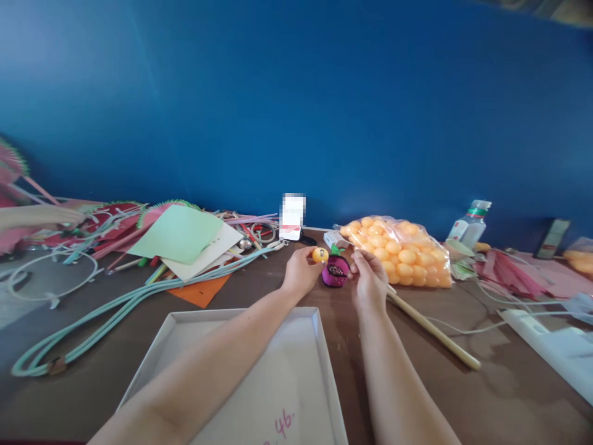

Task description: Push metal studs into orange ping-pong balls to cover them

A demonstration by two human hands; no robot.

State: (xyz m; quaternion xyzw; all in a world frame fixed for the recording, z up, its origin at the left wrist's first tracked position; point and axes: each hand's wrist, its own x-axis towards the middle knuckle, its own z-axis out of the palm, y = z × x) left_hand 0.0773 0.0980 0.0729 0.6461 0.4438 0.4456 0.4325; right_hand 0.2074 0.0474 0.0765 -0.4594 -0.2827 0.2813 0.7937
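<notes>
My left hand (pixel 302 269) is closed on a small yellow ball (pixel 320 254) that has a bit of shiny metal on its side. Across from it, my right hand (pixel 369 272) is pinched shut; whatever its fingertips hold is too small to make out. Between the two hands, on the table, sits an open purple container (pixel 334 279) with small dark metal pieces inside. A green leaf-shaped part (pixel 337 250) shows at its back edge. Under my left forearm lies a shallow white box lid (pixel 319 346) with pink handwriting.
A clear bag of orange balls (pixel 407 254) lies behind my right hand, with a wooden stick (pixel 435 330) nearby. A phone (pixel 292 216) stands by the blue wall. Cords (pixel 139 296), papers (pixel 178 235), a bottle (pixel 471 225) and a power strip (pixel 546 346) surround. Another person's hand (pixel 55 216) is at far left.
</notes>
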